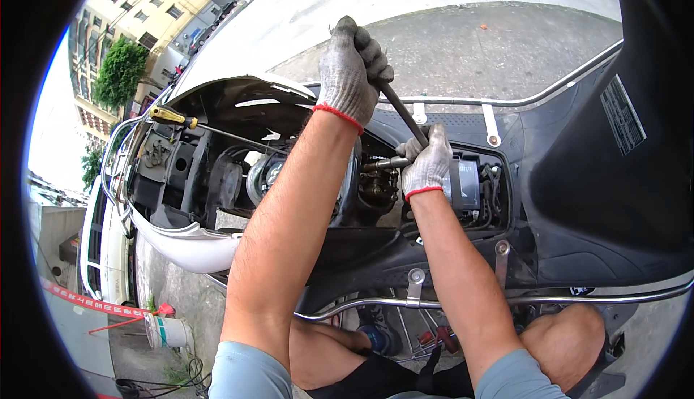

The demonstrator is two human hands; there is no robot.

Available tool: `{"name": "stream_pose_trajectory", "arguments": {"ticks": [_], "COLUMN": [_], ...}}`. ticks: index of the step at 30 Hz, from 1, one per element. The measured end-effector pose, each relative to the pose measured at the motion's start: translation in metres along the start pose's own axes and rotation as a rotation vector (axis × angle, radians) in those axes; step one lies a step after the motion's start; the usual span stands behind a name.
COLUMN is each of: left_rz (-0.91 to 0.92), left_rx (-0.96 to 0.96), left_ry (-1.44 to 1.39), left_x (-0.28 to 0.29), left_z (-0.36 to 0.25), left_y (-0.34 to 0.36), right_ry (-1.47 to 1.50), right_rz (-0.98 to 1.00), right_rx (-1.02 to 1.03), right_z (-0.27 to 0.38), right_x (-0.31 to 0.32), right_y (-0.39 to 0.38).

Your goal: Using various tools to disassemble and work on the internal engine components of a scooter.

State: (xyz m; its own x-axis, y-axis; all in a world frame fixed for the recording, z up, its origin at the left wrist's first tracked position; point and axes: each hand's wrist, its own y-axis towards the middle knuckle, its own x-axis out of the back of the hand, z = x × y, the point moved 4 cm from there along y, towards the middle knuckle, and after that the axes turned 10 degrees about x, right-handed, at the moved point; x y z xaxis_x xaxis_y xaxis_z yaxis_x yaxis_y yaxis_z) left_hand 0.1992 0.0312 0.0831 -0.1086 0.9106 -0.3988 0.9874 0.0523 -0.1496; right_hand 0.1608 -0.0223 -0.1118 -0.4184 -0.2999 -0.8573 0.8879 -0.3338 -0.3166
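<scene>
Both my hands wear grey knit work gloves with red cuffs. My left hand (358, 66) is closed around the upper end of a long dark-handled socket wrench (402, 111). Its lower end is wrapped by my right hand (429, 159). From beside the right hand, a metal socket extension (387, 163) points left into the engine bay of a scooter. The engine (377, 191) lies just below it; where the socket's tip seats is hard to make out. A battery (468, 183) sits in the opening to the right of my right hand.
A screwdriver with a yellow handle (172, 116) lies across the opened rear body. Chrome rails (549, 98) run along both sides of the scooter. Several tools with red handles (437, 340) lie on the ground by my legs. A white bucket (165, 332) stands at the lower left.
</scene>
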Motion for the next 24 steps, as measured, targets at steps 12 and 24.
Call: {"name": "stream_pose_trajectory", "arguments": {"ticks": [12, 24], "left_rz": [-0.115, -0.085], "left_rx": [-0.004, 0.032], "left_ry": [0.047, 0.006], "left_x": [0.022, 0.034], "left_z": [0.01, 0.007], "left_y": [0.059, 0.076], "right_ry": [-0.021, -0.03], "right_rz": [-0.057, -0.023], "right_rx": [-0.062, -0.092], "right_z": [-0.009, -0.009], "right_x": [-0.001, -0.004], "right_y": [0.002, 0.003]}}
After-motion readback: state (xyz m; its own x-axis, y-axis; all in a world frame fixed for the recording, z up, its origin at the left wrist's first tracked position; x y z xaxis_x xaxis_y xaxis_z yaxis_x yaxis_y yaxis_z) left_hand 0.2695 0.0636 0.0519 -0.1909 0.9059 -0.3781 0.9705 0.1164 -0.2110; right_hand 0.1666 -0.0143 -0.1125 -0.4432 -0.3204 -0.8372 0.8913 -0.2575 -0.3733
